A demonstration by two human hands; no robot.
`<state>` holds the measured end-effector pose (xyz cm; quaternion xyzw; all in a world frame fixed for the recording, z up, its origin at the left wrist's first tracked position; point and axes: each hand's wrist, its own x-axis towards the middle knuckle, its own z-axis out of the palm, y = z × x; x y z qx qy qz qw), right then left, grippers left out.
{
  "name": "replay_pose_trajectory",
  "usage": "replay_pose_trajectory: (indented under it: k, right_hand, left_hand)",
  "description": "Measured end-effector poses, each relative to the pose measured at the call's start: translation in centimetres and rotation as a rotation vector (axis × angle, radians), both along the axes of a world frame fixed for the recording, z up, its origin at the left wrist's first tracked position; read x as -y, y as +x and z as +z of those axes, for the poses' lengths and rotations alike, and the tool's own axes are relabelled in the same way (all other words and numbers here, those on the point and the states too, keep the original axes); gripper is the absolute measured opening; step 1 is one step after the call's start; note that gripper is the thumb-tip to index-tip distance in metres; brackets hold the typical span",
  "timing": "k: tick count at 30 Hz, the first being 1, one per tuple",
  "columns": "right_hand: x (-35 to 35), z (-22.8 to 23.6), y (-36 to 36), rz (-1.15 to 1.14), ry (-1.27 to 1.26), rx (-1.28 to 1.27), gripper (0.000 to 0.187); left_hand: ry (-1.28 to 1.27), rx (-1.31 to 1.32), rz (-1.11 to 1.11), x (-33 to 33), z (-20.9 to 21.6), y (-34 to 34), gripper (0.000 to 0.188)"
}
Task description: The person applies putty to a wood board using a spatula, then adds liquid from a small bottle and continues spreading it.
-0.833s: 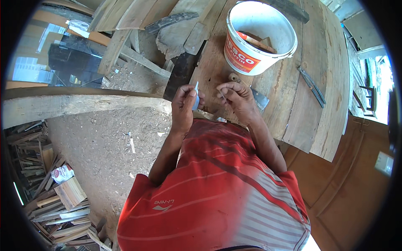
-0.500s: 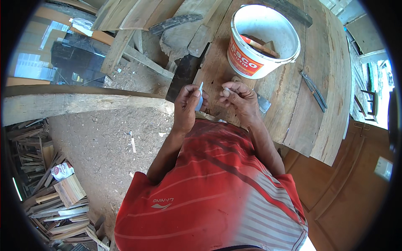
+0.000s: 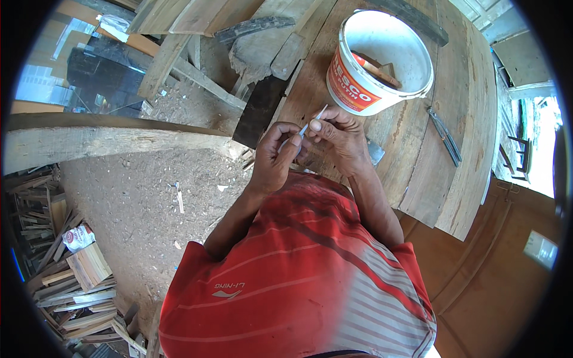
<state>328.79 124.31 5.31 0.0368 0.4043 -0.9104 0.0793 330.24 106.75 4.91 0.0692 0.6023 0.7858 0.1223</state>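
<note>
Left hand [image 3: 273, 160] holds a pale tube [image 3: 302, 131], body mostly concealed, pointed nozzle [image 3: 323, 111] directed toward the far edge of the worktop [image 3: 412, 161]. Right hand [image 3: 343, 142] is narrowed at the nozzle; its grip cannot be told. Both are over the near left corner; white bucket [image 3: 352, 83] stands beyond, pincers [image 3: 445, 137] nearer the right edge

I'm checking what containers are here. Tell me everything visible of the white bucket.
The white bucket stands upright and open on the plank tabletop, just beyond the right hand. It looks like plastic: round, with a thick rim and a red label bearing white lettering on its near side. The inside is smudged and holds a brown stick with an orange-red end, plus pieces too shadowed to name. No hand grips it.
</note>
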Motion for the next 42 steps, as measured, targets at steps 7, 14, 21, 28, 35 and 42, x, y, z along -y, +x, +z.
replay_pose_trajectory:
  k: [7, 14, 21, 28, 35, 42]
  right_hand:
    - [0.9, -0.3, 0.7, 0.003, -0.09, 0.073, 0.01]
    - [0.8, -0.8, 1.4, 0.013, -0.084, 0.071, 0.009]
    - [1.1, -0.8, 1.6, 0.018, -0.185, 0.057, 0.008]
    - [1.4, -0.7, 1.5, 0.025, -0.324, 0.09, 0.003]
    - [1.6, -0.7, 1.4, 0.006, -0.344, 0.137, 0.003]
    - [1.4, -0.9, 1.4, -0.014, -0.283, 0.133, 0.003]
  left_hand:
    - [0.011, 0.037, 0.018, -0.1, 0.2, 0.8, 0.014]
    - [-0.115, -0.08, 0.029, 0.1, 0.0, 1.2, 0.011]
    - [-0.061, -0.047, 0.05, -0.3, 0.6, 1.2, 0.009]
    - [-0.124, -0.133, 0.018, -0.1, 1.2, 0.4, 0.011]
    - [-0.14, -0.154, 0.019, 0.1, 1.0, 0.7, 0.009]
    - [-0.136, -0.125, 0.01, 0.1, 0.8, 0.6, 0.008]
